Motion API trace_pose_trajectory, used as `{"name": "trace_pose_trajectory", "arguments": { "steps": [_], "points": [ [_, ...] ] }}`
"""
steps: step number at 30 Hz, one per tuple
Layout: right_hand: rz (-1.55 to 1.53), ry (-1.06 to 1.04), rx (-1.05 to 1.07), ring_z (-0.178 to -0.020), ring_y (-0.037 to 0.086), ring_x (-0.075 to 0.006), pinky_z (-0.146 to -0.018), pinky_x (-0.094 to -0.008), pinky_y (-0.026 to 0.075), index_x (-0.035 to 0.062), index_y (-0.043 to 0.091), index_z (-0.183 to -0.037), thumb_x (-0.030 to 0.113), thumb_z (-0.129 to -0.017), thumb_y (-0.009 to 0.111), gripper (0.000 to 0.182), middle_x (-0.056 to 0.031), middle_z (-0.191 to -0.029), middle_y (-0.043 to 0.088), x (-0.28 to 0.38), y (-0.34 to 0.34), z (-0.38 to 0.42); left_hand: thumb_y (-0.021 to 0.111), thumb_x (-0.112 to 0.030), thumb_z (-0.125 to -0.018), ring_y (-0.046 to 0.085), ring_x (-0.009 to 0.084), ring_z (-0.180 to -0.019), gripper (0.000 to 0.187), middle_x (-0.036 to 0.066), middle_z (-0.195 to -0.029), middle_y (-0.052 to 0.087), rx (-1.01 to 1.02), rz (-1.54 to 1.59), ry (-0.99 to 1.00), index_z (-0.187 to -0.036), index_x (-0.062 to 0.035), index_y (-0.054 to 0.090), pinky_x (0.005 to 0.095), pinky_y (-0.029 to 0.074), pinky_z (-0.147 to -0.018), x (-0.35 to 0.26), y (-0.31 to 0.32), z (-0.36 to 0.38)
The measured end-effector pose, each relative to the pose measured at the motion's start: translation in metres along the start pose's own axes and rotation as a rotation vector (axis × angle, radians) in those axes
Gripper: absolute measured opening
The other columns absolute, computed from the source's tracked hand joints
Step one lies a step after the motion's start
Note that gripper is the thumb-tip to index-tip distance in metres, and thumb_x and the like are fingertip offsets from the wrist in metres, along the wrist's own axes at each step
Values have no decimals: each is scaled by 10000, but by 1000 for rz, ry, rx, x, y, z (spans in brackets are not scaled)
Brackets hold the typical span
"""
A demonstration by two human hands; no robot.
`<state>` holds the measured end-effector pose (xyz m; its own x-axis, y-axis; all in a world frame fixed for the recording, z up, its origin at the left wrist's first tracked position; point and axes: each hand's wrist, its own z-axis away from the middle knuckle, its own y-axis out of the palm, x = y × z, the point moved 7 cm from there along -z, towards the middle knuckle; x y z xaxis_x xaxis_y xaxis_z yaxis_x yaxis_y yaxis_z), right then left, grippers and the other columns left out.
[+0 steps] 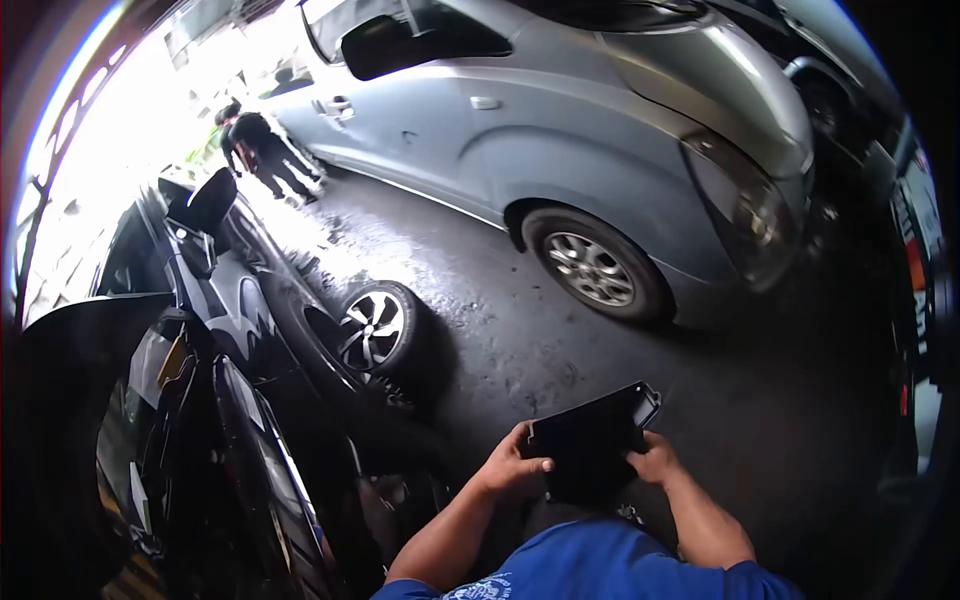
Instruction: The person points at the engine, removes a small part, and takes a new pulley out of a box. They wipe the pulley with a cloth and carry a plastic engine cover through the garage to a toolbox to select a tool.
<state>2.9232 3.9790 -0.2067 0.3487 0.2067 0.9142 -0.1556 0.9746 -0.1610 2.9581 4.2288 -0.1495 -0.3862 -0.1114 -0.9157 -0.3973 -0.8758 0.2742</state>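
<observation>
A black, box-shaped part (588, 445) with a lighter clip or edge at its upper right corner is held in front of my body, tilted. My left hand (508, 462) grips its left side, thumb lying over the near face. Around its right side, the fingers of my right hand (655, 460) are closed. Its exact kind cannot be made out, since the face towards me is very dark. Below it is the blue shirt (610, 565) that I wear.
To my left stands a dark car (250, 330), with a spoked wheel (375, 328) beside it on the floor (490, 345). A silver van (590, 130) is parked ahead, its front wheel (590, 268) facing me. Farther back a person (265, 150) in dark clothes bends over beside the van.
</observation>
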Motion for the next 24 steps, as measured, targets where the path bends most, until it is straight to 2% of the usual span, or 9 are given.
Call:
{"name": "trace_pose_trajectory", "arguments": {
  "steps": [5,10,12,15,18,21,22,23,24],
  "points": [
    [137,-123,101,-913,640,-160,-814,-302,491,13,639,-1021,127,-771,652,275,-89,-944,694,44,33,-92,755,-147,-776,543,169,-1047,523,65,-1104,586,-156,137,45,-1201,-12,482,338,430,-934,-22,-61,-41],
    [112,15,49,-933,646,-200,-831,-315,492,22,642,-1045,170,-767,676,317,-116,-975,688,12,35,-106,706,-96,-817,593,147,-927,372,52,-985,628,-248,215,18,-1128,-16,519,310,481,-850,3,-86,-77],
    [115,2,28,-945,648,-218,-837,-320,495,26,645,-1052,180,-769,677,324,-130,-994,685,24,29,-116,716,-113,-816,586,141,-940,388,57,-1002,612,-250,189,15,-1128,-15,506,298,480,-840,-9,-85,-92],
    [222,170,12,-989,636,-231,-871,-321,483,27,631,-1096,182,-772,678,363,-131,-1036,676,34,23,-124,727,-129,-811,583,147,-950,419,56,-1014,605,-219,124,-14,-1138,-9,496,296,476,-845,-26,-89,-109],
    [159,82,3,-1031,619,-240,-900,-328,467,33,622,-1116,184,-784,660,367,-143,-1070,663,59,24,-141,733,-146,-808,575,140,-948,434,53,-1013,602,-164,152,-32,-1138,-3,491,294,472,-846,-41,-95,-127],
    [325,203,-13,-1067,599,-266,-928,-339,455,43,593,-1163,253,-815,658,412,-137,-1113,646,64,26,-146,738,-133,-795,550,141,-965,492,84,-1056,590,-269,17,-28,-1174,28,469,281,464,-833,-29,-113,-134],
    [351,226,-8,-1051,606,-255,-924,-326,461,22,548,-1211,276,-830,650,469,-150,-1105,645,52,25,-148,759,-141,-765,550,160,-985,554,108,-1067,587,-356,11,-252,-1192,45,459,286,463,-835,-22,-114,-130],
    [294,332,10,-1025,617,-234,-915,-300,465,-3,497,-1250,290,-842,639,522,-162,-1096,643,40,26,-144,768,-160,-751,560,168,-958,583,118,-1042,597,-321,46,-182,-1197,50,457,286,464,-820,19,-130,-139],
    [213,294,81,-947,641,-235,-853,-299,493,-14,472,-1267,320,-839,638,568,-177,-1006,663,30,30,-143,727,-134,-775,577,181,-908,491,110,-1011,607,-294,73,-150,-1169,37,489,288,468,-809,3,-115,-139]
  ]
}}
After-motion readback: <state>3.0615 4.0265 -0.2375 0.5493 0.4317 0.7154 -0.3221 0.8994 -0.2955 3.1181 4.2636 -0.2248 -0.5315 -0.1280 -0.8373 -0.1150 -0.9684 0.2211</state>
